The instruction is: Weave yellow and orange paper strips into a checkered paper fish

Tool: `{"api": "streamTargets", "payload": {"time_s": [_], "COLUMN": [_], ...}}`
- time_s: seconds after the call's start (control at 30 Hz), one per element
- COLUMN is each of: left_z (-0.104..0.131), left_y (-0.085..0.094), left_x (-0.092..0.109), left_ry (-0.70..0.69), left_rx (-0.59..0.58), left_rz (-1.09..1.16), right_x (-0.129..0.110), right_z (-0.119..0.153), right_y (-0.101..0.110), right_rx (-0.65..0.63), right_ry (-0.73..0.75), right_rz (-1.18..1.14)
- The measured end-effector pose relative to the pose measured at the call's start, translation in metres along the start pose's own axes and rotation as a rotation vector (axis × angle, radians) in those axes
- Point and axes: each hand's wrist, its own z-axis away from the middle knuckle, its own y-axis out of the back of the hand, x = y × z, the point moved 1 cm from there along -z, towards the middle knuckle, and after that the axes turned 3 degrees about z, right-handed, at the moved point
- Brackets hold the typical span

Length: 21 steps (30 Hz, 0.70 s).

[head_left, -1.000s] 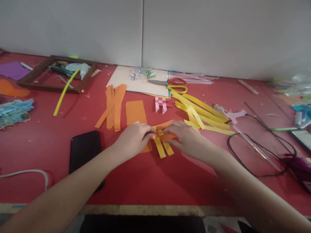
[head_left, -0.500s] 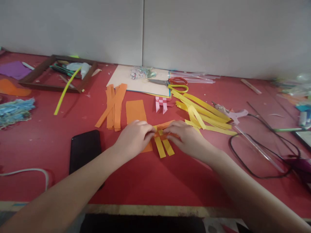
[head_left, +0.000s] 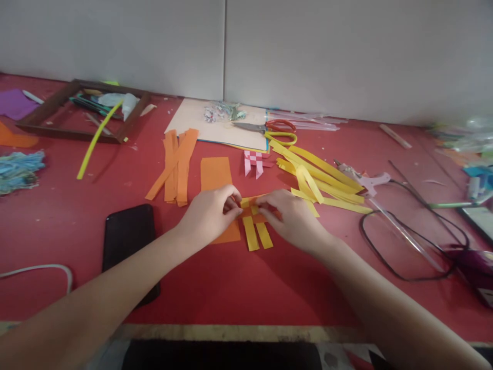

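My left hand (head_left: 208, 213) and my right hand (head_left: 290, 216) meet at the middle of the red table (head_left: 239, 288), fingertips pinching a small weave of orange and yellow paper strips (head_left: 254, 218). Two yellow strip ends stick out toward me below the fingers. Under my left hand lies a wider orange paper piece (head_left: 215, 177). A bundle of orange strips (head_left: 175, 164) lies to the left of it, and a heap of long yellow strips (head_left: 321, 177) lies to the right, just past my right hand.
A black phone (head_left: 129, 246) lies left of my forearm. Scissors (head_left: 269, 131) and a pink-white woven piece (head_left: 253, 163) sit near cream paper sheets (head_left: 200, 126). A wooden frame (head_left: 77, 110) with tools, a glue gun (head_left: 364, 180), black cable (head_left: 408, 246) and blue yarn (head_left: 17, 172) surround them.
Both hands have closed in tighter on the weave, the fingers now curled over its orange strip. The view has shifted slightly, so things sit a little further left.
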Motion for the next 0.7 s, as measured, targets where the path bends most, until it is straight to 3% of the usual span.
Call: {"api": "streamTargets", "payload": {"time_s": [0.33,0.5,0.7], "left_z": [-0.006,-0.009,-0.011], "left_y": [0.003,0.002,0.002], "left_x": [0.006,0.007,0.011], "left_ry": [-0.031,-0.034,0.004], "left_rx": [-0.044,-0.049,-0.041], "left_rz": [0.032,0.008,-0.002], "right_x": [0.003,0.008,0.012], "right_z": [0.010,0.006,0.000], "right_y": [-0.003,-0.003,-0.004], "right_rx": [0.098,0.181,0.008], "right_ry": [0.186,0.188,0.145], "right_rz": [0.021,0.063,0.000]}}
